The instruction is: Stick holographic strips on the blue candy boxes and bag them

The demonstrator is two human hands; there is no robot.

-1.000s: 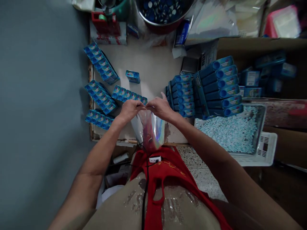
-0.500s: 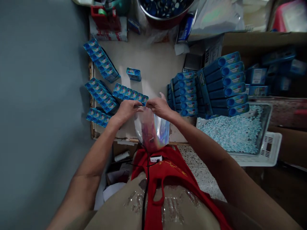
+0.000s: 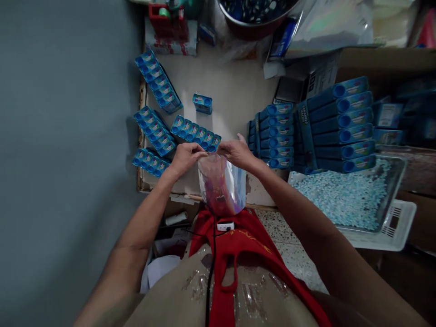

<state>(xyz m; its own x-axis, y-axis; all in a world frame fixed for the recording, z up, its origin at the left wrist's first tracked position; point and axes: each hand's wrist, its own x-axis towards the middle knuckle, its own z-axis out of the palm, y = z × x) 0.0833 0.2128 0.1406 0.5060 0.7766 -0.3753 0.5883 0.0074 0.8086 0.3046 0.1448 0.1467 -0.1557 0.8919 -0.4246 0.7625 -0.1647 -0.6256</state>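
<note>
A clear, shiny plastic bag (image 3: 221, 186) hangs over the table's front edge, against the red apron. At its upper edge, my left hand (image 3: 186, 156) pinches the left side, fingers closed. My right hand (image 3: 236, 152) grips the same edge a little to the right, thumb and forefinger together. Just beyond my hands stands a row of small blue boxes (image 3: 195, 133), partly covered by the left fingers. Left of it are more rows of such boxes (image 3: 155, 129). One single blue box (image 3: 202, 103) stands apart behind the row.
Banded stacks of blue boxes (image 3: 274, 134) stand to the right. Below them, a clear tray of pale blue pieces (image 3: 347, 195) rests on a white basket (image 3: 405, 227). A metal pot (image 3: 257, 22) and a red tape dispenser (image 3: 168, 20) are at the back; a wall (image 3: 64, 136) bounds the left.
The view has shifted, so the table and boxes sit farther right in the picture. Both hands stay at the bag's upper edge, which is held a little more visibly between them.
</note>
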